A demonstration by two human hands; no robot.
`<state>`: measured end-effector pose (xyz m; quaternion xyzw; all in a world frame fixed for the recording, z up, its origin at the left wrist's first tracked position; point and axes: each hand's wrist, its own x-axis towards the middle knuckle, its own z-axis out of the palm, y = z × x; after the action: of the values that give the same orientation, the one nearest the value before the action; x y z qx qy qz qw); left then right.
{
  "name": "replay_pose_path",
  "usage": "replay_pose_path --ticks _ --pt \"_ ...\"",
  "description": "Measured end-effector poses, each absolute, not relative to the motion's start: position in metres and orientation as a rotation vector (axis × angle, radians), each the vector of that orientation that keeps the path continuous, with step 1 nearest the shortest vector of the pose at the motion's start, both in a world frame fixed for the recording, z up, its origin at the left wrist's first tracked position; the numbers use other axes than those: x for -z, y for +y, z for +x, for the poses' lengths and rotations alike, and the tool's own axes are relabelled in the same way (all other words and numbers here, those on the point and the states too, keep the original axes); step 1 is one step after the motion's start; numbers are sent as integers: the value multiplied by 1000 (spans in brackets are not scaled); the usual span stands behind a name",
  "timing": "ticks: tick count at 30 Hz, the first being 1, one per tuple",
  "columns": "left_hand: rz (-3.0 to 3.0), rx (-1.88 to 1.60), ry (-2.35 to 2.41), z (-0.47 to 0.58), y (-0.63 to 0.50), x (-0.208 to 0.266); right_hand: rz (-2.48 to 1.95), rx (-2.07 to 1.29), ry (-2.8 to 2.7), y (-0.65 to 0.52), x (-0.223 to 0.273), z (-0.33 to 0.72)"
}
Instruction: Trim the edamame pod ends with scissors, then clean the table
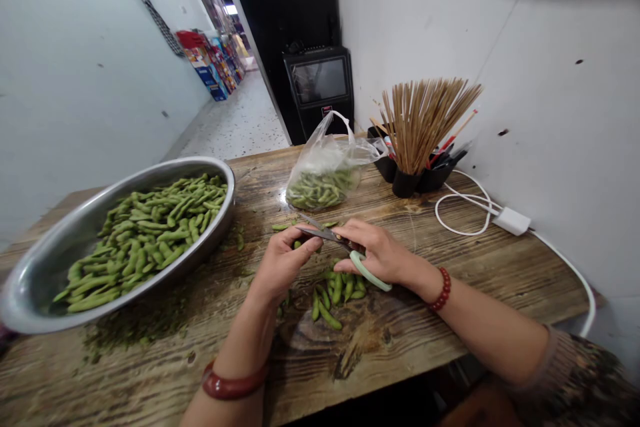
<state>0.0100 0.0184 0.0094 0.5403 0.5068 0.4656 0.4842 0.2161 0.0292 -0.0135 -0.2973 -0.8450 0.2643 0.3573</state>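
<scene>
Gripping scissors [330,235], the right hand [384,251] holds on tight. The left hand [279,261], at nine o'clock from it, curls by the blades; I can't tell if it's pinching anything. Loose green pods [337,288] lie at six o'clock from the scissors.

Skewers [425,123], white adapter [511,221], dark screen [319,80]

Left hand [286,259] curled, thumb forward, right hand [374,248] gripping, forearms [493,327] angled inward
</scene>
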Motion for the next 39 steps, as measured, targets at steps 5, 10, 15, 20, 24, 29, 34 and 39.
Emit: replay_pose_path --ticks 5,10,15,20,24,29,34,39 --pt "1332 -1071 1277 10 18 -11 -759 -677 -2200 31 14 217" --pt "1102 -1170 1202 10 19 -12 -821 -650 -2095 35 14 217" --pt "925 -1223 1029 10 21 -14 -833 -614 -2041 35 17 216" --pt "894 -1233 980 9 21 -13 -822 -614 -2124 32 16 215" --pt "903 -1225 967 11 20 -14 -819 -581 -2156 31 13 215" --pt "901 -1202 974 14 19 -14 -791 -557 -2170 30 11 215" --pt "895 -1191 975 14 18 -12 -821 -547 -2172 30 12 216" --pt "870 -1216 978 12 20 -11 -861 -573 -2048 31 13 215"
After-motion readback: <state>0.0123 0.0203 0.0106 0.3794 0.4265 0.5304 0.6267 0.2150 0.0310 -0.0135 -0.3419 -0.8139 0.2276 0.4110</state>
